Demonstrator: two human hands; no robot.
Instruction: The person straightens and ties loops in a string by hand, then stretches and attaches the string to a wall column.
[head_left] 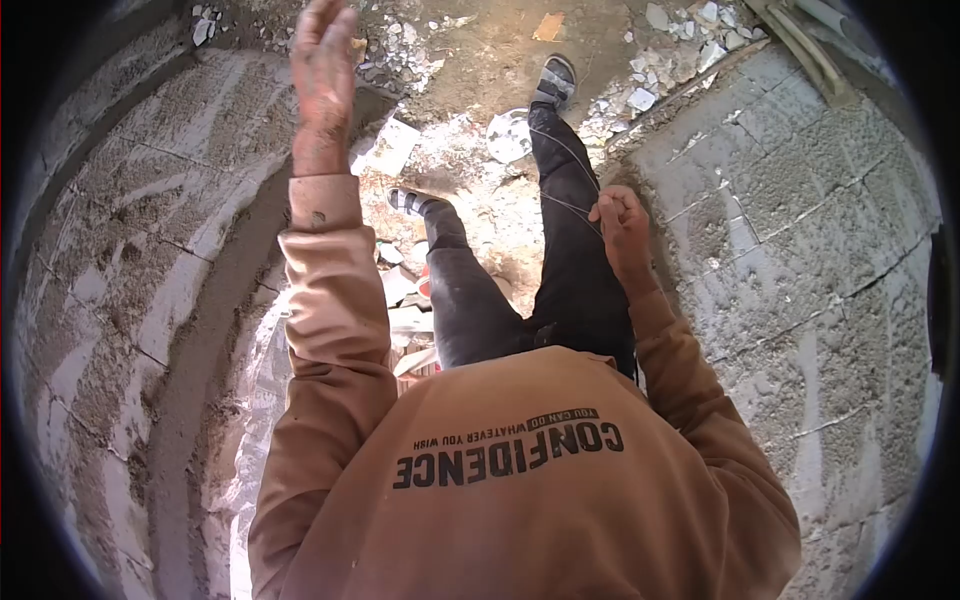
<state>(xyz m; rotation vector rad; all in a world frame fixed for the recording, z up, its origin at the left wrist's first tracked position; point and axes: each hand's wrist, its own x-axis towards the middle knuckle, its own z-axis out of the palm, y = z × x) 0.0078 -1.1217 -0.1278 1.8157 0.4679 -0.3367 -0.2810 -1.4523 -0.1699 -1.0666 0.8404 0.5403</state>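
Observation:
My left hand [324, 75] is raised over the left side, its fingers stretched out and nothing seen in it. The fingertips reach the top edge of the view. My right hand [625, 228] is closed beside my right thigh. From its curled fingers a thin pale wire or cord [568, 206] runs across the dark trousers in a loose loop; I cannot tell which. Past my right knee, a white round object [509, 136] lies on the ground between my feet.
Rough block walls with smeared mortar stand on the left [120, 270] and right [790, 250]. White rubble [640, 80] and a flat pale piece [392, 146] litter the dirt floor. A long beam-like piece [800, 50] leans at the top right.

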